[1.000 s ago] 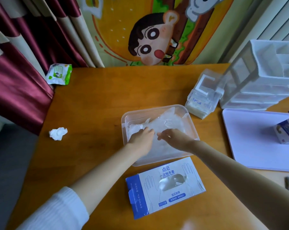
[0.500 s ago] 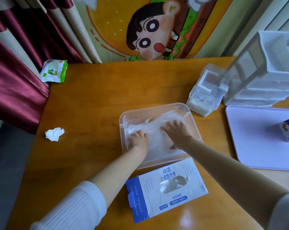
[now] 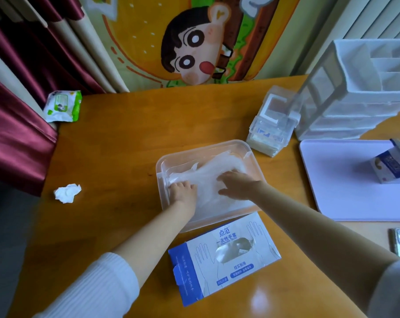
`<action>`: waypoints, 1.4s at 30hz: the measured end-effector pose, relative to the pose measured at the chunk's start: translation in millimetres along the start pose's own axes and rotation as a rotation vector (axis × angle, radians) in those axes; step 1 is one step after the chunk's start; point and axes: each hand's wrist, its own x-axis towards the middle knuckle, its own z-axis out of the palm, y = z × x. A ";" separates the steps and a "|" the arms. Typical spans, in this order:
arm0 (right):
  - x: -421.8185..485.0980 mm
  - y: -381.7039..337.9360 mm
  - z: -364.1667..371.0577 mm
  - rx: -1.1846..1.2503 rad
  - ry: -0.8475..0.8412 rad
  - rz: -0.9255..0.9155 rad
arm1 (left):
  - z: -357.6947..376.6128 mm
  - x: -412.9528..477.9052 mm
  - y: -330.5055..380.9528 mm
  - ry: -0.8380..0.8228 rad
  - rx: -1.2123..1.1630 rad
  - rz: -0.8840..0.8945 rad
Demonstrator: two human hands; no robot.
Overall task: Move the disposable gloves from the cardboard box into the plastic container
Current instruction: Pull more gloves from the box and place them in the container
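Nearest us, the cardboard box (image 3: 224,260) lies flat on the surface (image 3: 116,145). Just beyond it, the disposable gloves (image 3: 208,173) sit heaped inside the plastic container (image 3: 194,145). Our right hand (image 3: 237,185) presses them, fingers spread. Our left hand (image 3: 183,191) rests on them with bent fingers, and we cannot tell if it pinches.

gloves (image 3: 208,175) in container (image 3: 217,145), box (image 3: 224,258) before it
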 end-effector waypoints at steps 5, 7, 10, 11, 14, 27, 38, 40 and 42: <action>-36.9 -13.4 -11.7 0.055 0.306 -0.044 | -32.1 -24.1 -19.5 0.206 -0.346 0.066; -58.8 -17.7 -6.2 0.133 0.512 -0.119 | -41.8 -40.4 -19.4 0.402 -0.564 0.088; -87.7 -20.5 15.4 0.127 0.740 -0.221 | -47.3 -69.2 -7.0 0.605 -0.766 0.156; -95.8 -19.7 25.5 0.116 0.750 -0.232 | -47.3 -79.9 -1.3 0.641 -0.800 0.184; -110.1 -13.0 54.3 0.002 0.740 -0.304 | -37.8 -102.4 17.0 0.702 -0.825 0.297; -121.7 -23.6 110.5 -0.003 0.087 -0.086 | 51.0 -125.7 48.1 0.193 -0.568 0.350; -97.6 -51.3 97.3 -0.006 0.034 0.116 | 49.7 -121.7 53.8 0.173 -0.597 0.289; -95.9 -54.7 95.9 0.023 0.016 0.149 | 48.5 -122.0 55.2 0.169 -0.592 0.285; -96.5 -57.8 94.6 0.018 0.007 0.173 | 48.1 -122.0 56.5 0.170 -0.589 0.281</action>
